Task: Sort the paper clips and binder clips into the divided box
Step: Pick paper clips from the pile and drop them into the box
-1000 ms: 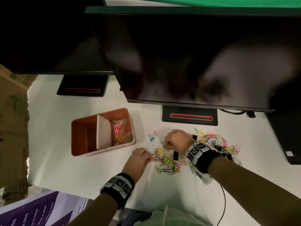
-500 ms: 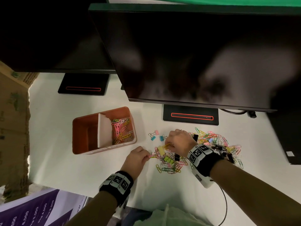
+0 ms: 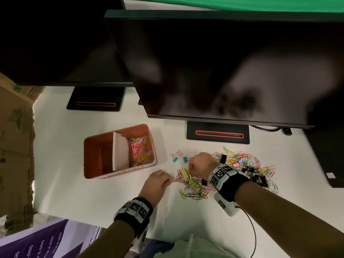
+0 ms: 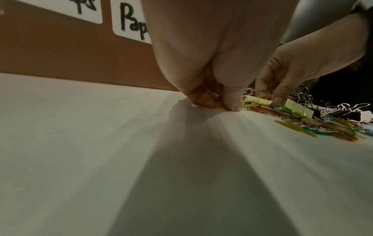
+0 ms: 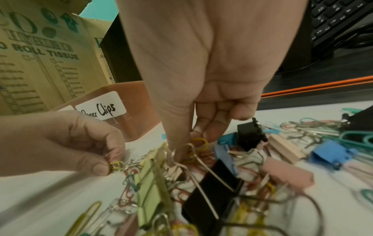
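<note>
Yellow paper clips were pinched by both hands at the heap's near edge, left hand (image 3: pixel 158 181) and right hand (image 3: pixel 201 165), so each should be teased free before going to the divided box (image 3: pixel 104 175) beyond, right compartment.

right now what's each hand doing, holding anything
Left hand: fingers pinch a yellow paper clip at the pile's edge.
Right hand: fingers curled, pinching a yellow clip in the pile.
</note>
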### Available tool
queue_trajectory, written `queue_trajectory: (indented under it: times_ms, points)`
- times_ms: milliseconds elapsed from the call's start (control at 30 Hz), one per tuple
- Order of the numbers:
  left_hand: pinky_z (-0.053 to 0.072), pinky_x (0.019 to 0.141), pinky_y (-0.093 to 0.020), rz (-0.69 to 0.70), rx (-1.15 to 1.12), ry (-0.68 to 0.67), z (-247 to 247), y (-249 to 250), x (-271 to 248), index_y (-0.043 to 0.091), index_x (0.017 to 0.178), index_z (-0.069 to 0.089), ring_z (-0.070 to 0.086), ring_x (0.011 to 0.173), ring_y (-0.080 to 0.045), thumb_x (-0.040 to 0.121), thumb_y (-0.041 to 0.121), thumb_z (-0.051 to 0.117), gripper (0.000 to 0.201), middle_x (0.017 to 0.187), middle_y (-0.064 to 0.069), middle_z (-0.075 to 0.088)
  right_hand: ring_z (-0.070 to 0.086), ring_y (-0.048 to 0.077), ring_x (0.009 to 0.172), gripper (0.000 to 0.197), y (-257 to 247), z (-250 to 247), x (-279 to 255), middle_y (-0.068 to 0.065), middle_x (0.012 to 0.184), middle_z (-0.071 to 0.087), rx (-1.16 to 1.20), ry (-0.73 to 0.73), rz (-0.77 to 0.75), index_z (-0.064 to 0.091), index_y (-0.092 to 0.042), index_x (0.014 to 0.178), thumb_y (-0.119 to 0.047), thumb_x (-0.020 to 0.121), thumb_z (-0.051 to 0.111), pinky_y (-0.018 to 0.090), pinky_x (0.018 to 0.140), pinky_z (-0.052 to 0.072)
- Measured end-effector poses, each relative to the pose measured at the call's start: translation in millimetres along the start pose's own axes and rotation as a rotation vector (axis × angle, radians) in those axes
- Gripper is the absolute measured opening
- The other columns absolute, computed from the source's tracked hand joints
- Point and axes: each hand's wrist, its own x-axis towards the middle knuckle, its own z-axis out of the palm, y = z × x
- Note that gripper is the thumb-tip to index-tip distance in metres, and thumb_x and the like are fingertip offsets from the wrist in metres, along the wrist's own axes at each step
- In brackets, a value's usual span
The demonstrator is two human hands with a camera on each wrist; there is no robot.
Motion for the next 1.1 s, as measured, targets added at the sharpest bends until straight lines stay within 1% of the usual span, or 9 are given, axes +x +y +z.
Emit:
queue_trajectory:
  times_ms: [233, 367, 567, 667, 733, 800, 867, 967, 1100]
  points:
    - [0.040, 0.075, -0.024, -0.002, -0.022, -0.027, -4.0, 2.5, 0.8, 0.009, 0.091, 0.068, 0.055, 0.082, -0.018, 0.086, 0.009, 0.059, 0.010, 0.089, -0.008, 0.063, 0.060, 0.021, 0.097, 0.018, 0.3, 3.6, 3.0, 0.003, 0.107, 0.066, 0.004, -0.011, -0.021, 0.067, -0.015, 0.102, -0.022, 0.088, 0.059, 0.032, 0.084, 0.050]
    - [0.039, 0.070, -0.017, 0.018, -0.102, -0.010, -26.7, 19.7, -3.1, 0.011, 0.090, 0.066, 0.049, 0.073, -0.004, 0.087, 0.010, 0.059, 0.007, 0.087, -0.001, 0.059, 0.058, 0.021, 0.098, 0.020, 1.8, -4.4, -2.5, 0.002, 0.108, 0.066, 0.026, 0.022, -0.022, 0.064, -0.018, 0.106, -0.027, 0.091, 0.052, 0.032, 0.085, 0.048]
    - [0.040, 0.063, -0.008, 0.025, -0.150, 0.340, -105.3, 37.3, -13.9, 0.017, 0.085, 0.064, 0.053, 0.070, -0.001, 0.083, 0.013, 0.065, 0.005, 0.082, 0.014, 0.055, 0.061, 0.023, 0.093, 0.017, -45.7, -52.6, -12.9, 0.003, 0.104, 0.067, 0.156, 0.263, -0.220, 0.062, -0.019, 0.103, -0.028, 0.092, 0.052, 0.036, 0.083, 0.050]
    - [0.053, 0.070, -0.027, -0.103, -0.208, 0.470, -133.3, 21.7, -11.5, 0.019, 0.086, 0.066, 0.061, 0.074, -0.012, 0.080, 0.012, 0.069, 0.009, 0.083, 0.003, 0.061, 0.061, 0.023, 0.093, 0.018, -90.7, -70.3, 0.4, 0.007, 0.104, 0.066, 0.247, 0.376, -0.311, 0.063, -0.015, 0.103, -0.025, 0.089, 0.058, 0.034, 0.084, 0.049]
    - [0.055, 0.078, -0.037, -0.211, -0.203, 0.412, -140.9, 10.6, -6.3, 0.019, 0.091, 0.067, 0.064, 0.080, -0.016, 0.077, 0.012, 0.072, 0.016, 0.090, -0.001, 0.065, 0.061, 0.024, 0.095, 0.024, -114.5, -73.2, 13.0, 0.008, 0.104, 0.067, 0.298, 0.381, -0.323, 0.063, -0.014, 0.107, -0.024, 0.085, 0.063, 0.033, 0.086, 0.049]
    - [0.053, 0.088, -0.036, -0.259, -0.147, 0.302, -141.8, 8.9, -2.1, 0.018, 0.103, 0.066, 0.063, 0.087, -0.015, 0.076, 0.015, 0.074, 0.029, 0.100, -0.003, 0.067, 0.063, 0.022, 0.095, 0.032, -124.2, -72.7, 19.3, 0.007, 0.105, 0.068, 0.368, 0.362, -0.321, 0.061, -0.015, 0.112, -0.027, 0.084, 0.065, 0.035, 0.087, 0.051]
    - [0.046, 0.088, -0.024, -0.198, 0.007, 0.278, -138.5, 15.7, -0.5, 0.014, 0.116, 0.062, 0.058, 0.089, -0.012, 0.078, 0.019, 0.072, 0.040, 0.104, -0.001, 0.061, 0.062, 0.018, 0.094, 0.031, -113.8, -72.1, 16.5, 0.003, 0.107, 0.067, 0.393, 0.414, -0.308, 0.059, -0.019, 0.115, -0.030, 0.086, 0.062, 0.033, 0.087, 0.051]
    - [0.045, 0.080, -0.014, -0.032, -0.020, 0.292, -126.1, 32.6, -4.9, 0.018, 0.112, 0.063, 0.056, 0.082, -0.005, 0.082, 0.019, 0.068, 0.030, 0.102, 0.008, 0.056, 0.062, 0.016, 0.089, 0.023, -63.2, -63.5, 7.1, -0.001, 0.106, 0.064, 0.379, 0.490, -0.198, 0.060, -0.021, 0.113, -0.024, 0.090, 0.057, 0.030, 0.083, 0.050]
    - [0.047, 0.083, -0.017, 0.079, -0.070, 0.029, -82.0, 42.3, -7.0, 0.021, 0.114, 0.060, 0.053, 0.089, -0.002, 0.087, 0.018, 0.061, 0.027, 0.108, 0.007, 0.054, 0.057, 0.014, 0.099, 0.031, 7.4, -39.5, -0.3, -0.001, 0.114, 0.059, 0.256, 0.322, -0.003, 0.056, -0.024, 0.120, -0.020, 0.089, 0.058, 0.025, 0.084, 0.044]
